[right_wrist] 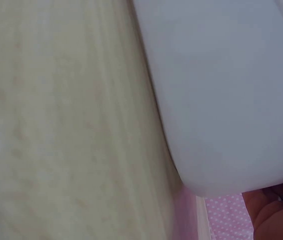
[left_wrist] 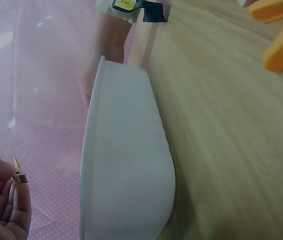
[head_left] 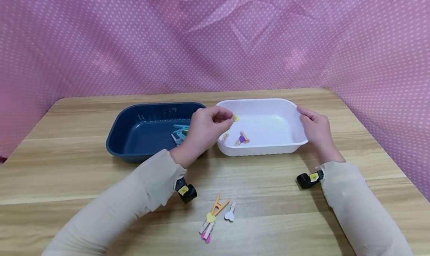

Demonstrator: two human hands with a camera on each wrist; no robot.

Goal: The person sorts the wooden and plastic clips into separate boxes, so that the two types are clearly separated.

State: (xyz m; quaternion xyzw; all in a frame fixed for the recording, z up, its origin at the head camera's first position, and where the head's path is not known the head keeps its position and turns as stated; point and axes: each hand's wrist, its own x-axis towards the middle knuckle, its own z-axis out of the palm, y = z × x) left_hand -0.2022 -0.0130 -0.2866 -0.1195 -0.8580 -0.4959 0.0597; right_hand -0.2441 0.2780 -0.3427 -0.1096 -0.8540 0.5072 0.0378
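My left hand (head_left: 209, 126) is over the left end of a white plastic basin (head_left: 262, 150). Between its thumb and fingertips it pinches a small wooden clothespin (left_wrist: 20, 177) with a yellow decoration (head_left: 236, 118). My right hand (head_left: 316, 129) grips the basin's right rim, thumb toward the inside and the other fingers mostly hidden behind the wall. Inside the basin, at the left, lie a few small wooden clothespins, one with a purple heart (head_left: 242, 139).
Left of the white basin stands a dark blue basin (head_left: 134, 157) with blue plastic clothespins (head_left: 180, 131) in it, partly behind my left hand. Nearer on the wooden table lie an orange plastic clothespin (head_left: 220, 207), several heart clothespins (head_left: 208, 228) and a white-heart one (head_left: 230, 215). Pink dotted cloth (head_left: 215, 43) hangs behind.
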